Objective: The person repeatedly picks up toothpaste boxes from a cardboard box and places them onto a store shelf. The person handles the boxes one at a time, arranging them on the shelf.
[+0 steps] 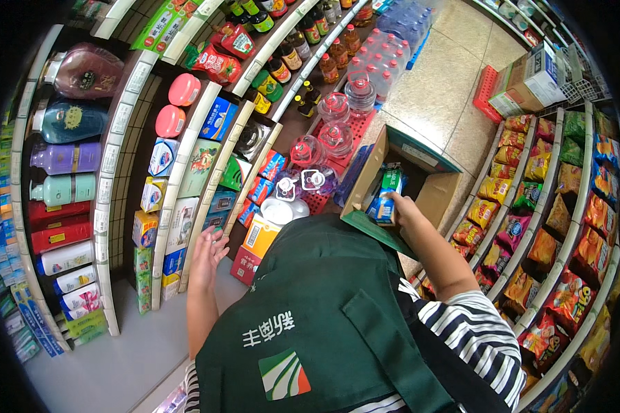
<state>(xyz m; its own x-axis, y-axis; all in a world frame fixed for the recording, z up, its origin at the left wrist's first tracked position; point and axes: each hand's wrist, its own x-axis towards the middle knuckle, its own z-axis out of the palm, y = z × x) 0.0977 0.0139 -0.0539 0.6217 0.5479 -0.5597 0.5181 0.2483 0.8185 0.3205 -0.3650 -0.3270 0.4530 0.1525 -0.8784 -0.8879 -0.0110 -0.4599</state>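
My right hand (406,210) reaches into an open cardboard carton (439,196) with green outer flaps. Its fingers grip small toothpaste boxes, a green one (391,179) and a blue one (381,207); the fingertips are partly hidden. Beside the shelf front on the left, my left hand (210,254) is raised with fingers apart and holds nothing. Closest to it are the lower shelf edge and dark blue boxes (219,201). A dark green apron (315,310) covers my front, hiding part of the floor.
Shelves on the left carry shampoo bottles (68,157), pink jars (170,121) and sauce bottles (292,54). Large water jugs (336,135) stand on a red plastic pallet (359,131). Snack bags (496,188) fill the right racks. Farther off, cartons (529,77) sit by a red crate (484,95).
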